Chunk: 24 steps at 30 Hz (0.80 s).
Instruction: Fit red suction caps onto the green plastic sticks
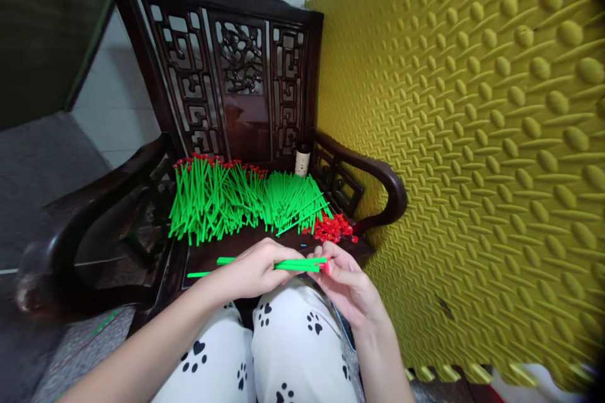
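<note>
My left hand (255, 271) grips a small bundle of green plastic sticks (293, 264), held level above my knees. My right hand (343, 280) pinches a small red cap (326, 266) at the right-hand end of those sticks. On the dark wooden chair seat (208, 255) in front of me lies a heap of green sticks with red tips (208, 195) at the left, a heap of plain green sticks (293, 201) in the middle, and a pile of loose red caps (333, 228) at the right.
The carved chair back (236, 69) and its curved armrests (378, 176) frame the seat. A small cylinder (302, 159) stands at the seat's back right. A yellow studded foam mat (472, 157) leans at the right. Grey floor lies at the left.
</note>
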Each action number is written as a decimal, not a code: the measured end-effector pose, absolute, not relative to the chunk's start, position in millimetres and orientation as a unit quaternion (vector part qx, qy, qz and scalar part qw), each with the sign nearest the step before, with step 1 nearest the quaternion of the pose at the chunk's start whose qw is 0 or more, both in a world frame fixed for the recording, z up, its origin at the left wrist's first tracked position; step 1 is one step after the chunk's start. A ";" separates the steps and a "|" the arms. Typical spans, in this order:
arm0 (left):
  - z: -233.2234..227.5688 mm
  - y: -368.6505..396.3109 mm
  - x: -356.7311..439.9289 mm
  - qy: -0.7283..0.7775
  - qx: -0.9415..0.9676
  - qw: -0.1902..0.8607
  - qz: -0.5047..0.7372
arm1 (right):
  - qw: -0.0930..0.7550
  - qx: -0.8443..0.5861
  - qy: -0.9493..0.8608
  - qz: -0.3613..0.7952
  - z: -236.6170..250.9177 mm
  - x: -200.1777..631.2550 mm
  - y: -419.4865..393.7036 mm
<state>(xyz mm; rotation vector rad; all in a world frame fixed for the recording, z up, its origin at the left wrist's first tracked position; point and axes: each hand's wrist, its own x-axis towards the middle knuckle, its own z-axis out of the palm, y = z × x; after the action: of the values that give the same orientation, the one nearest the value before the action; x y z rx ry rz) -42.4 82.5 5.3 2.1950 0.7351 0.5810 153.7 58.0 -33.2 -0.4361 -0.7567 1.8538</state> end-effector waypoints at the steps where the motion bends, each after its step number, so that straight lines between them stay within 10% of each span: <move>1: 4.2 83.1 -42.8 0.290 0.859 0.359 0.222 | 0.520 -0.185 -0.316 0.772 -33.8 153.3 59.1; 24: 2.0 89.1 -52.6 0.340 0.860 0.334 0.184 | 0.549 -0.201 -0.186 0.790 -61.9 148.0 77.6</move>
<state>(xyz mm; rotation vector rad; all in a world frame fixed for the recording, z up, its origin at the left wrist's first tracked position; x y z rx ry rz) -52.6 89.1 2.0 2.2451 0.8863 0.4797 148.0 77.6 -61.9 -0.4762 -0.4392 1.8694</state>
